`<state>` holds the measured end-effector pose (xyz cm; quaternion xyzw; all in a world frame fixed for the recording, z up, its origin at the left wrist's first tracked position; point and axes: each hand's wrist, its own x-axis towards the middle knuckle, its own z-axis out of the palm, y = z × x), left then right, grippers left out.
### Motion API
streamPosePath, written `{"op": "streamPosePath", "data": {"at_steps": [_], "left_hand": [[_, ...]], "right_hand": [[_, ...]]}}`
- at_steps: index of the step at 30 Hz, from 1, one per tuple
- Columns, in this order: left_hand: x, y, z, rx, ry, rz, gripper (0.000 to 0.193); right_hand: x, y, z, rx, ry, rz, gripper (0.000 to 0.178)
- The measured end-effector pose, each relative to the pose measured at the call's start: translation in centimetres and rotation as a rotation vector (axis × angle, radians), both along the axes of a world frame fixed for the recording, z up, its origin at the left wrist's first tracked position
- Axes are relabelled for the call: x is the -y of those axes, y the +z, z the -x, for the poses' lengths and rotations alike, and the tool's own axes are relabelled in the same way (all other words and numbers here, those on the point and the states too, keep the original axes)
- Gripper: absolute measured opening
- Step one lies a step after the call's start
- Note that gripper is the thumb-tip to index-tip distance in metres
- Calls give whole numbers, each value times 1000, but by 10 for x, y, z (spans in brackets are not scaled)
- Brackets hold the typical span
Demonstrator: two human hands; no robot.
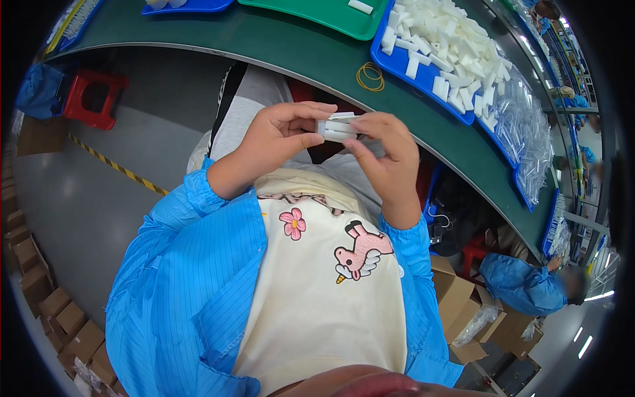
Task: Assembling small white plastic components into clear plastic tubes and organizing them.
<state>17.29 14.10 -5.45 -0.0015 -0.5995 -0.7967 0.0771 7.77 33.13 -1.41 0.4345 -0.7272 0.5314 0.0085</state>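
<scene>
Both my hands are raised in front of my chest, below the edge of the green worktable [317, 56]. My left hand [278, 135] and my right hand [383, 149] together pinch a small stack of white rectangular plastic pieces [337, 126] between thumbs and fingertips. The stack lies level between the two hands. My sleeves are blue, over a cream top with a pink cartoon print.
A blue tray [413, 69] heaped with white pieces sits on the table beside yellow rubber bands [370, 76] and a green tray [317, 13]. Clear tubes [529, 132] pile at right. A red stool [96, 96], cardboard boxes [456, 298] and a co-worker in blue [529, 284] are around.
</scene>
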Motion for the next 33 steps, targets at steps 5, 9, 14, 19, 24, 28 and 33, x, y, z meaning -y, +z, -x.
{"op": "streamPosePath", "data": {"at_steps": [5, 9, 14, 19, 24, 28, 33], "left_hand": [[3, -2, 1, 39, -9, -123, 32], [3, -13, 1, 20, 54, -210, 31], [6, -5, -3, 131, 43, -254, 33], [7, 8, -6, 294, 8, -238, 31], [6, -5, -8, 55, -13, -202, 25], [10, -6, -8, 70, 20, -177, 23], [8, -7, -2, 61, 23, -178, 22]], "right_hand": [[-7, 3, 34, -67, -143, 126, 14], [-3, 22, 81, -304, -447, -13, 8], [9, 24, 113, -300, -611, -515, 35], [18, 23, 144, -342, -586, -680, 31], [18, 20, 152, -496, -485, -772, 26], [19, 34, 142, -358, -489, -766, 19], [13, 27, 149, -375, -453, -756, 19]]}}
